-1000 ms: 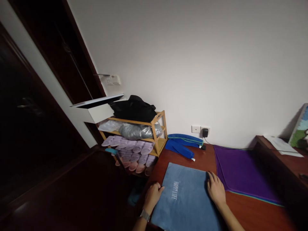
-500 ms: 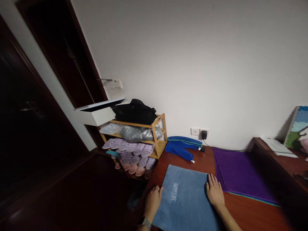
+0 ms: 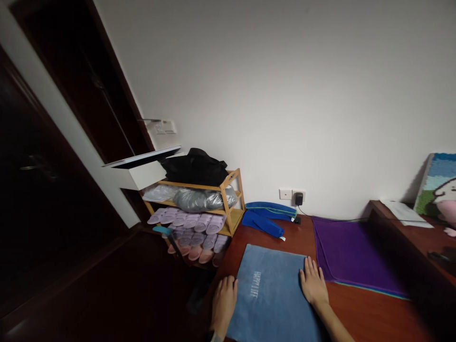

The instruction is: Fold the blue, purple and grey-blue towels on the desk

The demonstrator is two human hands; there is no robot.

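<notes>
A grey-blue towel [image 3: 274,294] with white "HAPPY LIFE" lettering lies flat on the reddish-brown wooden table [image 3: 359,308]. My right hand [image 3: 314,282] rests palm down on its right edge, fingers stretched out. At the left edge lies my left hand [image 3: 225,301], fingers extended and touching the towel's border; nothing shows in its grip. Beyond the towel are folded blue cloths [image 3: 267,218], one with green stitching. A purple folded towel [image 3: 356,256] spreads to the right of my right hand.
A wooden shoe rack [image 3: 228,209] with several lilac slippers [image 3: 192,221] stands left of the table. On its top sit a black bag [image 3: 194,166] and a white box [image 3: 142,175]. A black plug [image 3: 298,198] and cable are at the wall. Right, a raised shelf [image 3: 377,209] holds paper.
My left hand has turned, its fingers now lying forward along the towel's edge. My right hand stays on the right edge. The view has shifted slightly right.
</notes>
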